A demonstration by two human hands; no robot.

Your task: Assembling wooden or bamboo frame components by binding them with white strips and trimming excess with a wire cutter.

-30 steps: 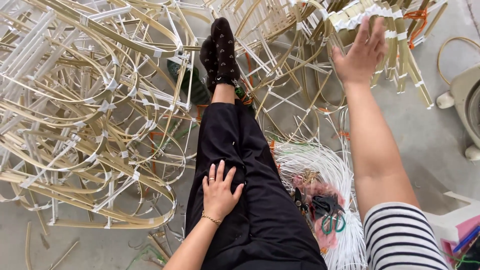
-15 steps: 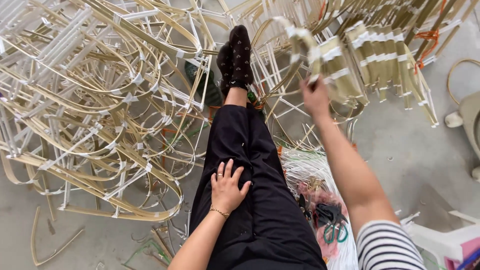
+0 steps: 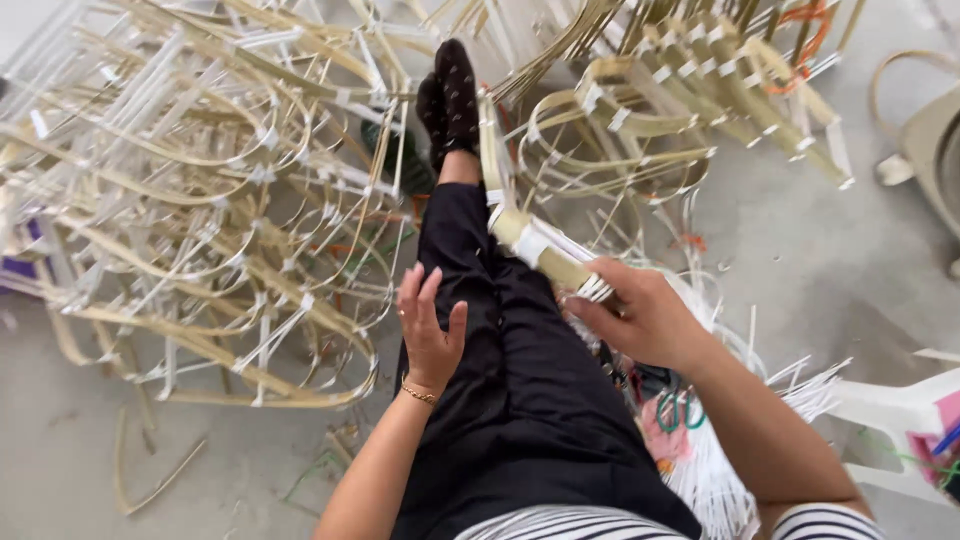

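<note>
Right hand (image 3: 640, 320) closed around taped end of a bent bamboo-strip frame (image 3: 545, 255), held just above the black-trousered leg (image 3: 500, 340). Left hand (image 3: 430, 335) empty, fingers spread, resting flat on same leg.

Risks, as judged: frame's far loops lying among the tangled frame heap (image 3: 200, 220) left of leg and the second stack (image 3: 700, 90) beyond it; likely snagging, dragging neighbours, if pulled. Springy strip ends near the wrist; possible scratch or snap-back on loss of grip. Scissors with green handles (image 3: 680, 410) just right of leg, partly buried under white ties (image 3: 720, 470); cut hazard on blind reach.

Containers: white plastic tray (image 3: 900, 420) far right of leg, coloured items inside, not identifiable. Pale tub (image 3: 935, 130) at frame edge, contents hidden.
</note>
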